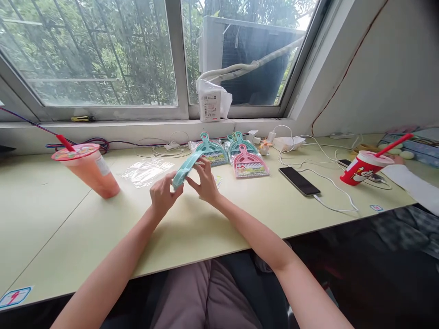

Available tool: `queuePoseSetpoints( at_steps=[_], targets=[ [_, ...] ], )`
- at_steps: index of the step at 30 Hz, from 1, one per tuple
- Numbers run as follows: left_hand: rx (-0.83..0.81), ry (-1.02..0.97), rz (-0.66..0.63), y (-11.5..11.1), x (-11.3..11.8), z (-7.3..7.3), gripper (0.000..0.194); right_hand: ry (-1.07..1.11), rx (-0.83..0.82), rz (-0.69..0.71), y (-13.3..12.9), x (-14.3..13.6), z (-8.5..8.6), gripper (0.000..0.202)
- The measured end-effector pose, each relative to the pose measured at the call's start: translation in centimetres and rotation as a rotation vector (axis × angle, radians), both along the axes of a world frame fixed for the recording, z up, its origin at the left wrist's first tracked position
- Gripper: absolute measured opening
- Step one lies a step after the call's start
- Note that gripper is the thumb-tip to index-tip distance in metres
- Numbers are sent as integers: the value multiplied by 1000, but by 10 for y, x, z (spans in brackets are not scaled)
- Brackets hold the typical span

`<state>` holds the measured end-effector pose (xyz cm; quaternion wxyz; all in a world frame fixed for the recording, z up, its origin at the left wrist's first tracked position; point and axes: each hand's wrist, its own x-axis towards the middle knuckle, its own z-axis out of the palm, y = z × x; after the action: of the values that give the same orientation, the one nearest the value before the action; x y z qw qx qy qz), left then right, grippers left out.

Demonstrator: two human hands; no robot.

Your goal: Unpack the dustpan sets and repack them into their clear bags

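A teal mini dustpan (187,170) is tilted nearly edge-on above the table, gripped between both hands. My left hand (162,194) pinches its lower left end, thumb underneath. On the other side, my right hand (206,182) has its fingers closed on the upper right part. Whether a brush is fitted in it cannot be seen from this angle. Behind the hands lie packaged dustpan-and-brush sets: a teal one (215,156), more teal ones (243,144) and a pink one (247,163) in front. Left of the hands lies a crumpled clear plastic bag (148,172). A small printed label (218,182) shows beside my right hand.
A pink drink cup (94,173) with a red straw stands at the left. To the right are a black phone (299,181) on a white cable and a red cup (363,168). Another person's white sleeve (409,183) rests at the right edge. A tissue pack (211,107) sits on the windowsill.
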<state>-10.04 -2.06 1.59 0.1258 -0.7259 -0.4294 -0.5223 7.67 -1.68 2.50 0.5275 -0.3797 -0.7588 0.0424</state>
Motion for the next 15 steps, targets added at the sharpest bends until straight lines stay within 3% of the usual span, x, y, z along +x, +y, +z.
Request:
queuePoseSetpoints(
  at_steps=[5,9,15],
  targets=[
    [-32,47,-15,5,-1,-2,37,-17,-60,46,6,5,1,47],
    [-92,31,-5,7,-1,-3,38,62,-144,5,6,5,-1,38],
    [-117,15,4,5,2,-5,40,210,-178,72,6,0,-1,33]
  ],
)
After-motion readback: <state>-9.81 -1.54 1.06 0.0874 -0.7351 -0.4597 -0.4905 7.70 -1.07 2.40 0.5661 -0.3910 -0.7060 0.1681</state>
